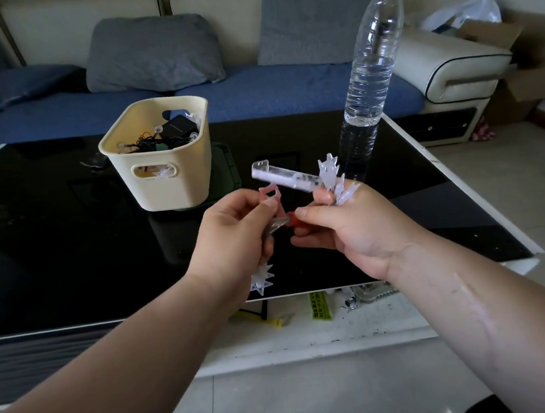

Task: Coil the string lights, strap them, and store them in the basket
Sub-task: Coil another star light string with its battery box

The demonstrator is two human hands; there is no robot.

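Your left hand point(234, 238) curls its fingers round the coiled lights point(276, 229), gripping the bundle above the table point(71, 238), a little low of the middle of the view. One star point(263, 278) of the string hangs at 6 o'clock under that hand, by the wrist.

Your right hand point(348, 233) pinches the red strap point(293, 221) between thumb and forefinger, right against the coil. The strap's pale pink end sticks up at 12 o'clock above your left fingers. Whether the strap goes all the way round the coil, you cannot tell from here.

More stars point(330, 175) fan out at 12 o'clock from your right knuckles. A clear case point(285, 176) juts from the same fingers toward 10 o'clock. How those fingers hold it is hidden.

The basket point(165, 188) stands on the table at 10 o'clock from your hands, well apart from them. In it lie dark wires with small bulbs and a black box point(180, 128).

A bottle point(370, 61) stands upright at 1 o'clock, near the table's far edge. The sofa point(255, 93) runs across 12 o'clock behind the table.
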